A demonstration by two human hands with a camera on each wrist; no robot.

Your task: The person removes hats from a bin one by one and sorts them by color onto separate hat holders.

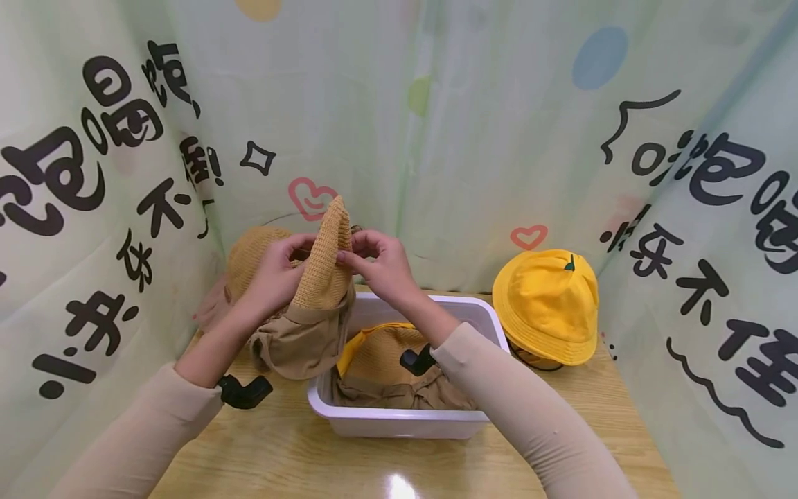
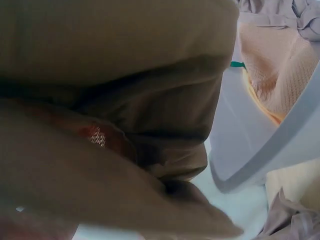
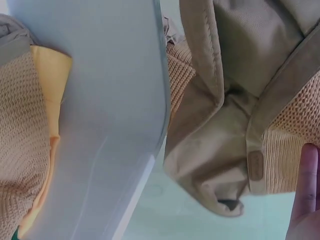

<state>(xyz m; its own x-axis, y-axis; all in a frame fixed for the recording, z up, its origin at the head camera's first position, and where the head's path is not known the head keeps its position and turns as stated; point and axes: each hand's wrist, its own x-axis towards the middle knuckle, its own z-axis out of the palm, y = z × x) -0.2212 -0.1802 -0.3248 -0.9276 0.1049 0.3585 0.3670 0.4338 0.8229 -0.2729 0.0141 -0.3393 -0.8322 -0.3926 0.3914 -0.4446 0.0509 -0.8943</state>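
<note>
Both hands hold a tan knit bucket hat (image 1: 327, 277) with a khaki cloth brim, raised left of the white plastic bin. Its crown is folded into an upright peak. My left hand (image 1: 277, 274) grips the crown from the left, its fingertips partly hidden behind the knit. From the other side, my right hand (image 1: 386, 267) pinches the crown between thumb and fingers. The brim hangs down and fills much of the left wrist view as blurred brown cloth (image 2: 115, 45). In the right wrist view, the drooping brim (image 3: 200, 150) and one finger (image 3: 305, 190) show.
The bin (image 1: 405, 423) contains another tan knit hat (image 1: 386, 350) and some yellow cloth (image 1: 352, 350). A yellow bucket hat (image 1: 545, 305) sits to its right on the wooden table (image 1: 280, 457). Behind my left hand stands another tan knit hat (image 1: 249, 260). Printed curtains (image 1: 399, 138) surround the table.
</note>
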